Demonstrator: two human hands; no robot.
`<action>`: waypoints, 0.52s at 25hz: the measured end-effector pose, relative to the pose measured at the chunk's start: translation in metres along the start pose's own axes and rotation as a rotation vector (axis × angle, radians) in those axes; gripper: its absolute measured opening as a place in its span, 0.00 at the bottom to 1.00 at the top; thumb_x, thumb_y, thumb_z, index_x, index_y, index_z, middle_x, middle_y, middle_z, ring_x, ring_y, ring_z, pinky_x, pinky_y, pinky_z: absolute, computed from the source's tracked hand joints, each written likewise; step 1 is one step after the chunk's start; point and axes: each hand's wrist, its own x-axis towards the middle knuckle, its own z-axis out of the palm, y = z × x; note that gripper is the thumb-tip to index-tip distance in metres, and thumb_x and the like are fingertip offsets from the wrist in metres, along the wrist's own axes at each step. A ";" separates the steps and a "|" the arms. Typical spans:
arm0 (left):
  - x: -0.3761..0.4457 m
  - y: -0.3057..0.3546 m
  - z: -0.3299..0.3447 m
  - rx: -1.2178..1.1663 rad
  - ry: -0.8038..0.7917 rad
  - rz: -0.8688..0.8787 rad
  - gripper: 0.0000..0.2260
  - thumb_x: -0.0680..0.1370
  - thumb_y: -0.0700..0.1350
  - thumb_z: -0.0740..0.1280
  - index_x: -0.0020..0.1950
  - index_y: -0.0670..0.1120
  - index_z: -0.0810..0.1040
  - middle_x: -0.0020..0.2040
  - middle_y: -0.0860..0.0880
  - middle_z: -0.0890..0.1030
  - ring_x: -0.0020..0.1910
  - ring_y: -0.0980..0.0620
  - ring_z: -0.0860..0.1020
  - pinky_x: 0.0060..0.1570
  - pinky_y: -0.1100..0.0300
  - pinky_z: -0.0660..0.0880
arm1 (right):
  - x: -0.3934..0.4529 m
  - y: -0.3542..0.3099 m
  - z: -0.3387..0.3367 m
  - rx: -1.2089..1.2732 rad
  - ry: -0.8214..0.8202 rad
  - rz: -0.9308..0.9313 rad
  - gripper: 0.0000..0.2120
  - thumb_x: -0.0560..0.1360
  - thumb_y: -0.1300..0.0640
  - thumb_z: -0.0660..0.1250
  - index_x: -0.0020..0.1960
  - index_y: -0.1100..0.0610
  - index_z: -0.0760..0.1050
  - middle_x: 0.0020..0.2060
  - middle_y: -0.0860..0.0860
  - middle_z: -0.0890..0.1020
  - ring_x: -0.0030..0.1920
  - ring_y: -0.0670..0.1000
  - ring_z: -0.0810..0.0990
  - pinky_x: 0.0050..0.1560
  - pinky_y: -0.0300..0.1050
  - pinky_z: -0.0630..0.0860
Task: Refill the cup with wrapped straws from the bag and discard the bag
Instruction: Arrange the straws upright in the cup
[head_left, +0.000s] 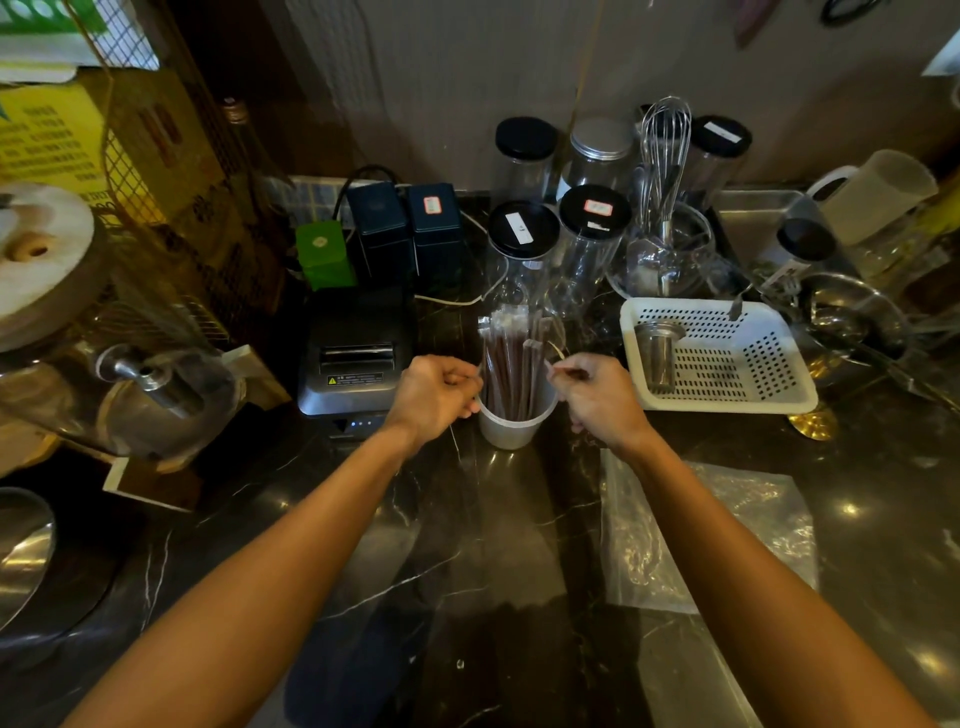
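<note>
Your left hand (435, 391) and right hand (597, 396), fingers curled, flank a white cup (511, 423) of wrapped brown straws (511, 364) on the dark marble counter (467, 545), each seemingly pinching something thin, while the clear bag (727, 519) lies flat under your right forearm.

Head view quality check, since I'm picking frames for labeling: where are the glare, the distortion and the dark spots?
Head view: lamp glare speckles the countertop and the clear bag at right; wide-angle distortion bends the edges and stretches both forearms; the left side and the wall are dim; the straws in the cup are adequately lit.
</note>
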 end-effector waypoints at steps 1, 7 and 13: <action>0.005 0.002 0.001 -0.024 0.011 -0.015 0.09 0.81 0.39 0.69 0.61 0.39 0.82 0.40 0.45 0.85 0.38 0.52 0.85 0.39 0.64 0.82 | 0.005 -0.001 -0.001 0.006 0.011 -0.004 0.06 0.83 0.55 0.67 0.55 0.55 0.82 0.31 0.50 0.79 0.26 0.43 0.76 0.27 0.39 0.75; 0.029 0.017 0.007 -0.053 0.053 -0.007 0.11 0.81 0.41 0.69 0.63 0.40 0.81 0.41 0.46 0.85 0.41 0.54 0.84 0.46 0.60 0.83 | 0.032 -0.002 -0.007 0.007 0.050 0.033 0.10 0.83 0.59 0.66 0.63 0.58 0.81 0.32 0.50 0.79 0.29 0.47 0.78 0.30 0.39 0.77; 0.047 0.023 0.011 -0.029 0.066 0.003 0.12 0.81 0.42 0.69 0.64 0.40 0.80 0.44 0.46 0.85 0.44 0.50 0.85 0.51 0.54 0.84 | 0.057 0.003 -0.008 0.053 0.091 0.075 0.13 0.83 0.61 0.66 0.66 0.61 0.79 0.34 0.53 0.81 0.27 0.45 0.78 0.29 0.38 0.77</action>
